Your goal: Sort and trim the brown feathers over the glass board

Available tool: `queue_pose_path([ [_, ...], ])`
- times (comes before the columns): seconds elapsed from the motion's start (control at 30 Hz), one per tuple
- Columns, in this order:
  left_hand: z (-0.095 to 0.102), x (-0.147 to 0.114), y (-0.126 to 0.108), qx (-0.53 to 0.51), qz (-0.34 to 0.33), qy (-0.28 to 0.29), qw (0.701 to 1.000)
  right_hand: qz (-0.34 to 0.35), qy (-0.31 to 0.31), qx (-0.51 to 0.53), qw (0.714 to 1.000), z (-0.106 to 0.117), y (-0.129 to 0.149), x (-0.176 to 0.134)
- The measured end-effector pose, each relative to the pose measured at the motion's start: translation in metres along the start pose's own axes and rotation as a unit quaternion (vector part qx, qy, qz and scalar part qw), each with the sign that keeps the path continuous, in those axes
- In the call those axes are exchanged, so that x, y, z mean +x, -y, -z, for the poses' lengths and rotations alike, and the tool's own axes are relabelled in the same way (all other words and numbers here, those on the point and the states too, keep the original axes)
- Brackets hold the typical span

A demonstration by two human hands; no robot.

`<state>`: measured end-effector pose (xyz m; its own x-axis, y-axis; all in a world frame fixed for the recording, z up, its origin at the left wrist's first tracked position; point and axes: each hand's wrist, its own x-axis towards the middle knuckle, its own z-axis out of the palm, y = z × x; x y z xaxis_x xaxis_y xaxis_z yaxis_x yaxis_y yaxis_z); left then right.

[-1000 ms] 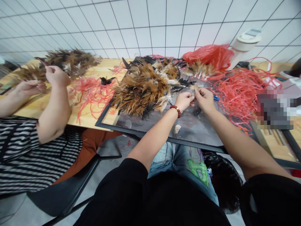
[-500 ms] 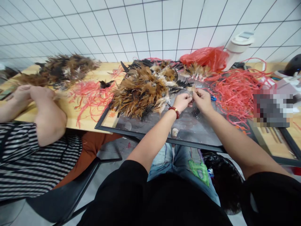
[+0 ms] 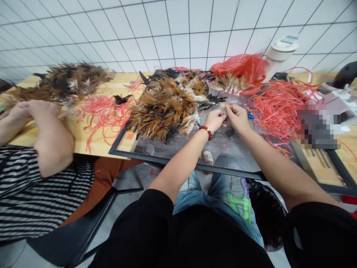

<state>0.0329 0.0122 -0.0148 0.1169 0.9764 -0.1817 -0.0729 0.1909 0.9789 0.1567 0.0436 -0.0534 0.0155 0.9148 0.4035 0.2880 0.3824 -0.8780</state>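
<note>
My left hand and my right hand meet above the dark glass-like panel, fingertips pinched together. A small pale tuft of feathers pokes up between them, its lower part covered by my fingers. A red bead bracelet circles my left wrist. Just left of my hands lies a big heap of brown and black feathers. Close to my right hand rests a small blue object, partly hidden.
Pink plastic strips pile up at right, more strips at left. A red plastic bag and white tumbler stand near the tiled wall. At left, a co-worker's hands are beside another feather pile.
My view has shifted slightly. Both hands stay pinched together at the tuft with only small finger movement. My knees have moved a little apart.
</note>
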Motion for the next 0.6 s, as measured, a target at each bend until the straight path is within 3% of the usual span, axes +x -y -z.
queue_pose_path([
  [0.4, 0.0027, 0.0032, 0.008, 0.014, -0.009, 0.007, 1.0, -0.034, 0.031, 0.011, 0.999, 0.0019, 0.0038, -0.0024],
  [0.6, 0.0029, 0.001, 0.0073, 0.025, -0.025, 0.0, 0.999, -0.006, 0.01, -0.002, 1.0, 0.0, 0.0042, -0.0018],
])
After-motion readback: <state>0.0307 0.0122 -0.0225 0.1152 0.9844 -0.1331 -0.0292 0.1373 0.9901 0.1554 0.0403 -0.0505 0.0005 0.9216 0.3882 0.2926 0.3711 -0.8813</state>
